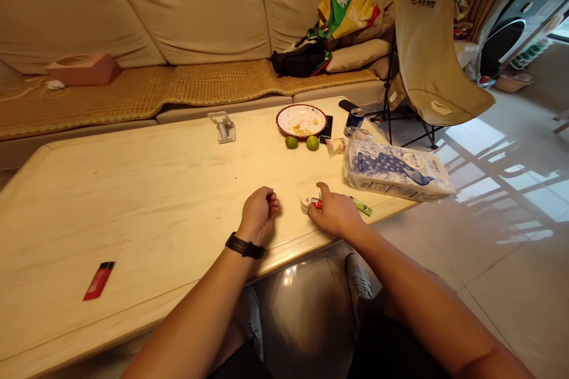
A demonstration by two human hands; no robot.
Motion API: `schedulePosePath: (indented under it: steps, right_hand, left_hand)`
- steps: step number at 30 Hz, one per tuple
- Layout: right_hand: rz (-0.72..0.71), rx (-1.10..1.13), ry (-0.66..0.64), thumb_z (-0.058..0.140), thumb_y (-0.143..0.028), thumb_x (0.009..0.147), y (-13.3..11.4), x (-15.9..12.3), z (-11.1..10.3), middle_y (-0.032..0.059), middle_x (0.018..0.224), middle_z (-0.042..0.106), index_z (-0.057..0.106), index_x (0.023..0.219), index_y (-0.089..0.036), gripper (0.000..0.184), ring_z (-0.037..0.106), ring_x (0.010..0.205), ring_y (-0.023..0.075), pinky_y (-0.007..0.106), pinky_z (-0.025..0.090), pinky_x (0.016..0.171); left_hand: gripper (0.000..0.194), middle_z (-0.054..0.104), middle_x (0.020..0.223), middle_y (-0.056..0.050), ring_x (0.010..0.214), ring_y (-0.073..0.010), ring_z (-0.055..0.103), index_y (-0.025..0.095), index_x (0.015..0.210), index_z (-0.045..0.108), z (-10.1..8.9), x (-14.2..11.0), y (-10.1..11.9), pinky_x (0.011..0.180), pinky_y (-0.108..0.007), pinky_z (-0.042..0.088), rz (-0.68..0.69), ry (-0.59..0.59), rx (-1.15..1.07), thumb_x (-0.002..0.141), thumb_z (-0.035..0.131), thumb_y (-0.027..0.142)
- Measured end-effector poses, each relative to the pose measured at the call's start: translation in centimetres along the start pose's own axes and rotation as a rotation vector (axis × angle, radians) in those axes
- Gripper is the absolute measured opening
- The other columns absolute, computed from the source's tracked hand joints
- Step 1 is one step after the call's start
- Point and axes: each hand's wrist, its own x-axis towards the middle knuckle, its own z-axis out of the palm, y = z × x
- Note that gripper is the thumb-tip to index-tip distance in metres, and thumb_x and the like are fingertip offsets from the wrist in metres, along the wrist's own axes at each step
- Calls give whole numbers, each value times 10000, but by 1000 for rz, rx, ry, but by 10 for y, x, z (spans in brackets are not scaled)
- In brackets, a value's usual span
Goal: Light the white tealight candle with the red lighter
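My left hand (259, 211), with a black band on the wrist, rests on the pale table (146, 189) curled into a loose fist with nothing visible in it. My right hand (334, 212) lies near the table's front edge, its fingers closed on a small red object (316, 203) beside a white round thing (306, 199). A green lighter (363, 206) lies just right of that hand. A red lighter (99, 280) lies far to the left near the front edge.
A plate with scraps (301, 119), two limes (302, 142), a can (354, 121), a phone stand (223, 127) and a pack of tissue rolls (395, 170) sit on the table. Behind are a sofa (186, 18) and a folding chair (429, 53).
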Motion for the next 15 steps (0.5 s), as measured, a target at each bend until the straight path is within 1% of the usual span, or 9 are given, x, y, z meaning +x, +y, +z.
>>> schedulePosePath:
  steps: [10,15]
  right_hand:
    - [22,46,-22,475,-496,897,-1,3,-1,146,1022,735,356,1477,-166,678,690,945,316,368,446,790]
    - [52,68,18,529,-611,852,8,0,-4,136,1047,732,344,1486,-178,790,685,963,327,367,450,789]
  left_hand:
    - [85,506,588,17,471,-79,454,166,657,518,0,2,-2,397,-206,364,-3,3,-5,704,588,164]
    - [93,500,585,18,472,-78,449,169,647,512,0,1,0,399,-205,359,1,3,-9,707,582,157]
